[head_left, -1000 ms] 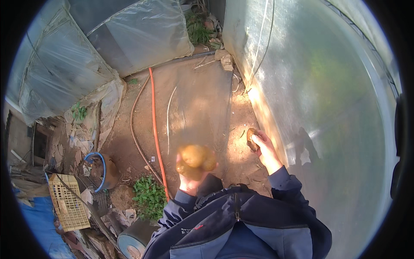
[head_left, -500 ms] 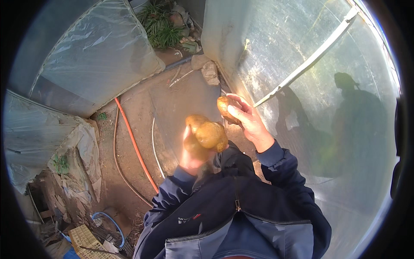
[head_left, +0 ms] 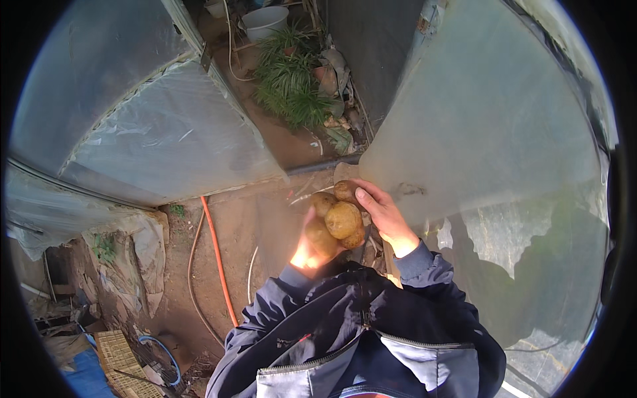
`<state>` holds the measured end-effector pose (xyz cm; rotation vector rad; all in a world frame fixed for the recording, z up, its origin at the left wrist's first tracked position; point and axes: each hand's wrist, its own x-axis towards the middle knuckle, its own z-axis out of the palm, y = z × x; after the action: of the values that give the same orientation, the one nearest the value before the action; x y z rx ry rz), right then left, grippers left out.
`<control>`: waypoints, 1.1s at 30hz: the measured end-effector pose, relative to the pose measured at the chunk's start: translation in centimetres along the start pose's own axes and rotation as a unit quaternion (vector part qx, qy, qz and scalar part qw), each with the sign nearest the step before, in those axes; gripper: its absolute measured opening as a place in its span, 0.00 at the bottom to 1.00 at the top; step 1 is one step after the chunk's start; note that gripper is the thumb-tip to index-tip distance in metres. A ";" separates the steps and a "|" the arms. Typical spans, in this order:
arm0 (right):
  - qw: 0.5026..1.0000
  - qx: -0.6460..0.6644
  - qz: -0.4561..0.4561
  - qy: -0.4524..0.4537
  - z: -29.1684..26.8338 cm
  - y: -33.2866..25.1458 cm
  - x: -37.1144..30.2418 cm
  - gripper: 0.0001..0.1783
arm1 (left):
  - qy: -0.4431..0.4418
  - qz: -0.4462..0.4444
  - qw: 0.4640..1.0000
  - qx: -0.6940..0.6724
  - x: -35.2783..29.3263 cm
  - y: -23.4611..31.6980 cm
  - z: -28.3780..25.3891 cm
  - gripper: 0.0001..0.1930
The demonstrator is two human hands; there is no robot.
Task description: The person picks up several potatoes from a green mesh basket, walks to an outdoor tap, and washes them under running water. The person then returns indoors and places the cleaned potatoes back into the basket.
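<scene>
In front of my chest, my left hand (head_left: pixel 309 251) is cupped under several brown potatoes (head_left: pixel 344 220), which rest in it bunched together. Its fingers are mostly hidden behind them. My right hand (head_left: pixel 386 213) grips one more potato (head_left: pixel 346 191) between thumb and fingers, close against the far side of the bunch. Whether that potato touches the others, I cannot tell. Dark blue jacket sleeves cover both forearms.
Cloudy plastic sheeting (head_left: pixel 494 142) stands close on my right, and a plastic-covered panel (head_left: pixel 172 132) on my left. An orange hose (head_left: pixel 219 259) crosses the dirt floor. Green plants (head_left: pixel 295 83) and a white tub (head_left: pixel 265 23) lie beyond the opening. A yellow crate (head_left: pixel 123 365) sits lower left.
My right hand has brought its potato left and down to the bunch in my left hand. The view has shifted, showing more of the plants and the opening ahead.
</scene>
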<state>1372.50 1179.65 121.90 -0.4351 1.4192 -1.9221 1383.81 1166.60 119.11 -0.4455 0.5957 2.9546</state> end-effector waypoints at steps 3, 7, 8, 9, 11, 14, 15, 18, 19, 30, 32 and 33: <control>0.999 -0.033 -0.004 0.007 -1.5 -1.8 6.8 0.24 | 0.027 -0.017 0.996 -0.081 5.8 3.9 0.5 0.34; 0.997 -0.047 -0.042 0.036 -3.4 -3.2 16.4 0.24 | 0.007 -0.045 0.994 -0.101 14.9 10.0 -1.0 0.34; 0.996 -0.060 -0.051 0.046 -3.8 -3.6 19.1 0.24 | 0.010 -0.057 0.994 -0.095 17.3 11.8 -1.4 0.34; 0.996 -0.053 -0.044 0.049 -4.3 -4.1 21.8 0.25 | 0.020 -0.056 0.995 -0.082 19.7 13.7 -1.5 0.33; 0.994 -0.069 -0.063 0.050 -5.0 -5.2 27.2 0.26 | -0.017 -0.056 0.994 -0.088 24.3 17.6 -1.5 0.33; 0.995 -0.069 -0.049 0.061 -5.4 -7.2 34.3 0.27 | -0.008 -0.084 0.989 -0.122 29.9 23.0 -1.0 0.34; 0.996 -0.053 -0.045 0.063 -5.2 -7.7 36.4 0.27 | 0.012 -0.091 0.989 -0.119 31.3 24.6 -1.0 0.35; 0.994 -0.075 -0.069 0.042 -4.0 -8.3 42.9 0.25 | 0.003 -0.045 0.990 -0.134 34.4 28.9 -1.7 0.35; 0.992 -0.099 -0.072 0.033 -3.3 -8.3 45.3 0.25 | 0.001 -0.022 0.990 -0.142 35.1 30.4 -2.1 0.35; 0.892 -0.137 -0.099 -0.419 8.8 -4.5 73.7 0.29 | 0.096 0.376 0.897 -0.213 39.5 47.0 -7.6 0.38; 0.880 -0.143 -0.029 -0.453 11.2 -4.0 77.5 0.31 | 0.123 0.406 0.882 -0.207 40.4 49.8 -8.0 0.38; 0.874 -0.163 -0.052 -0.455 12.2 -3.8 79.1 0.31 | 0.133 0.418 0.877 -0.197 40.8 51.1 -8.2 0.38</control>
<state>1323.55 1116.31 119.13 -1.3837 1.0512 -1.2169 1339.44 1117.81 118.25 -0.8140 0.2125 3.9137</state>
